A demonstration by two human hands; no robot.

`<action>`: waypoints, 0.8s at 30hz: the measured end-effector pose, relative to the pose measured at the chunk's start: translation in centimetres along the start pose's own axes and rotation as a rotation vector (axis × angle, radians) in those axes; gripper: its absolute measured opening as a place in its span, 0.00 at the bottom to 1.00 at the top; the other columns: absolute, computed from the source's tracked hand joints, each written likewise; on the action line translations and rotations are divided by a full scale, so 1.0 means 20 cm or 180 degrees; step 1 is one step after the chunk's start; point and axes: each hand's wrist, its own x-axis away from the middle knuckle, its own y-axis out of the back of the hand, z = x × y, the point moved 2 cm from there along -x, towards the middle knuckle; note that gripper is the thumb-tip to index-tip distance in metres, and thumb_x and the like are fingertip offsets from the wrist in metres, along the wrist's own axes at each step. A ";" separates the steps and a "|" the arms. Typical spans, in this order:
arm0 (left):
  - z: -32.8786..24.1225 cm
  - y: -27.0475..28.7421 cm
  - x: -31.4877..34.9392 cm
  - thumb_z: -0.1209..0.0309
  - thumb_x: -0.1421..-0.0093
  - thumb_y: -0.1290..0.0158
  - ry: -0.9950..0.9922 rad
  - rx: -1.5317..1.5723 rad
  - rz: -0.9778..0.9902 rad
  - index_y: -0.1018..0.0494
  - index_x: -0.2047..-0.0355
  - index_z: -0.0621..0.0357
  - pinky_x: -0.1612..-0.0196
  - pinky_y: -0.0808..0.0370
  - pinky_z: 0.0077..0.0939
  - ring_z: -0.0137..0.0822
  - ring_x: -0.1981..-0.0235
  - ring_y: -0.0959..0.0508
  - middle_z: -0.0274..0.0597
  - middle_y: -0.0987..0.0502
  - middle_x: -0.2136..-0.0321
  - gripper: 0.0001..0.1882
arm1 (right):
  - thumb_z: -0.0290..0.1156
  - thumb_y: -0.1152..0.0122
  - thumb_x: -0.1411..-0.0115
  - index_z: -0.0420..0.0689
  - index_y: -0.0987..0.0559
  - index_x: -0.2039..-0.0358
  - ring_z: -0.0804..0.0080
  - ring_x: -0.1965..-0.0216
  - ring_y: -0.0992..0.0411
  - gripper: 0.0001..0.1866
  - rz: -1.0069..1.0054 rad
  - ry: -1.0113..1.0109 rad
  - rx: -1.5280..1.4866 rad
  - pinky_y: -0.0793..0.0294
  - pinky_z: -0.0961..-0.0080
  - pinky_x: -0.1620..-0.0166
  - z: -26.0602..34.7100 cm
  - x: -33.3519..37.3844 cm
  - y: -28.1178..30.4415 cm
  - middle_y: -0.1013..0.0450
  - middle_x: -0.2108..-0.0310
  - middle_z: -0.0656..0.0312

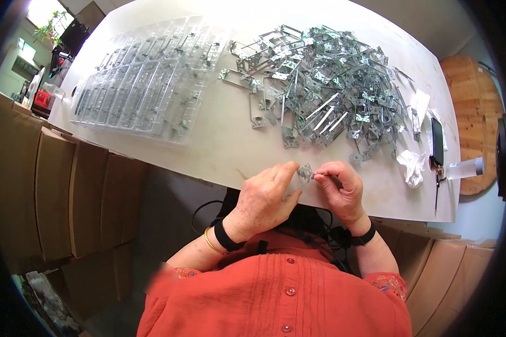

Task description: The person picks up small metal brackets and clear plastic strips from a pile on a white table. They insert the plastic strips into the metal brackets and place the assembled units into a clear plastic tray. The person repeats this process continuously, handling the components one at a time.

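Note:
Close to the table's near edge, my left hand [269, 194] grips a small silvery metal bracket [305, 171] between thumb and fingers. Just to its right, my right hand [342, 191] is closed in a pinch. A thin dark bit shows at its fingertips, too small to name. Beyond both hands lies a big loose heap of metal brackets [331, 84], many of them frame-shaped with long narrow openings. On the left, clear plastic trays [192, 117] with long compartments hold similar metal parts.
Crumpled white tissue [412, 168] lies right of the heap. Beside it are a black case [437, 140] and a clear tube with a grey-blue cap [465, 168]. Cardboard boxes [84, 196] stand below the table at left, more at lower right. A round wooden board [472, 112] leans at right.

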 end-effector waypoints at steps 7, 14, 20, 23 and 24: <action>0.00 0.00 0.00 0.74 0.43 0.29 0.0011 0.0011 0.0019 0.25 0.42 0.61 0.54 0.15 0.41 0.51 0.56 0.13 0.52 0.16 0.55 0.29 | 0.22 0.28 0.32 0.42 0.17 0.56 0.73 0.66 0.24 0.07 -0.0013 -0.0055 -0.0064 0.24 0.77 0.61 -0.01 0.01 0.00 0.20 0.63 0.60; 0.00 0.00 0.00 0.73 0.42 0.29 -0.0008 0.0023 0.0032 0.26 0.42 0.61 0.55 0.16 0.41 0.51 0.56 0.13 0.52 0.16 0.55 0.29 | 0.23 0.28 0.31 0.42 0.17 0.56 0.73 0.65 0.23 0.07 0.0001 -0.0002 0.0030 0.24 0.77 0.61 0.00 0.00 0.00 0.20 0.62 0.61; 0.00 -0.01 0.00 0.73 0.42 0.30 0.0018 0.0006 0.0054 0.26 0.42 0.61 0.54 0.16 0.41 0.52 0.55 0.13 0.52 0.16 0.55 0.28 | 0.21 0.29 0.31 0.42 0.17 0.54 0.71 0.64 0.22 0.08 0.0023 -0.0023 -0.0012 0.22 0.76 0.59 0.00 0.00 0.00 0.19 0.61 0.59; 0.00 0.00 0.00 0.73 0.42 0.30 -0.0019 0.0020 0.0023 0.26 0.42 0.60 0.54 0.16 0.42 0.54 0.56 0.14 0.53 0.16 0.55 0.28 | 0.19 0.30 0.32 0.42 0.17 0.54 0.68 0.63 0.20 0.08 0.0020 0.0112 0.0108 0.22 0.74 0.58 -0.01 0.00 0.00 0.18 0.60 0.58; 0.00 0.00 0.00 0.73 0.42 0.30 -0.0016 0.0023 0.0017 0.26 0.42 0.60 0.54 0.16 0.42 0.54 0.56 0.14 0.53 0.16 0.55 0.28 | 0.19 0.30 0.32 0.42 0.17 0.54 0.67 0.62 0.20 0.08 0.0027 0.0103 0.0096 0.22 0.74 0.58 0.00 -0.01 0.00 0.18 0.60 0.58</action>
